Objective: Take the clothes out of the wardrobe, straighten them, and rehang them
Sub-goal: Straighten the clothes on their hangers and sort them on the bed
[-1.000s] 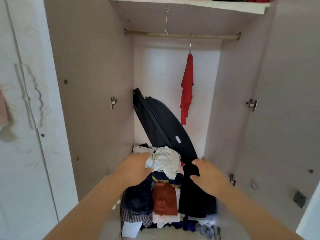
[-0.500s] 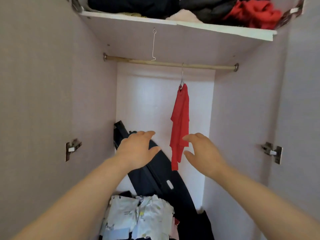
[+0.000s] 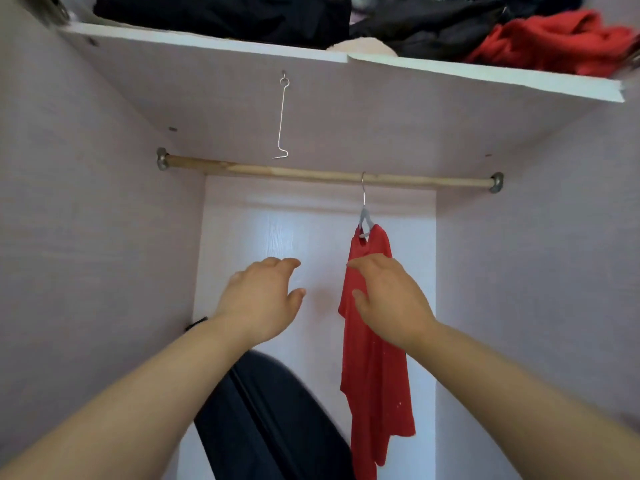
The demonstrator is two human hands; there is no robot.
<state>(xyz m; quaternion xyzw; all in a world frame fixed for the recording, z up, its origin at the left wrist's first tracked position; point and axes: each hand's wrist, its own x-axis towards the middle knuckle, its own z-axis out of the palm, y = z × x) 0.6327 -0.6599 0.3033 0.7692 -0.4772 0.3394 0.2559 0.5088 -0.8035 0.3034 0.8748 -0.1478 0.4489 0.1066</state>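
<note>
A red shirt (image 3: 374, 375) is hung on a grey hanger (image 3: 364, 220) from the wooden rod (image 3: 311, 175), toward the right side of the wardrobe (image 3: 86, 237), so that it drops freely along the back wall (image 3: 259, 230). Both hands are raised toward it. The left hand (image 3: 259, 299) is held apart from the shirt, to its left, with a loose grip: the fingers are spread and lightly bent, and nothing is held. The right hand (image 3: 388, 299) is held in front of the shirt's upper part, its grip likewise unclosed, fingers reaching toward the shoulder; whether the cloth is touched cannot be told. The hands are judged to be placed so that shirt and hanger can be lifted off the rod together, one hand at the hook, the other steadying the cloth.

Above, a shelf (image 3: 485, 76) is loaded with crumpled black clothes (image 3: 225, 15) and a red garment (image 3: 554, 39), presumably not yet dealt with. A bent wire hook (image 3: 282, 119) is fixed under the shelf, carrying nothing. A dark bag (image 3: 270, 417) is leaned against the back wall below.
</note>
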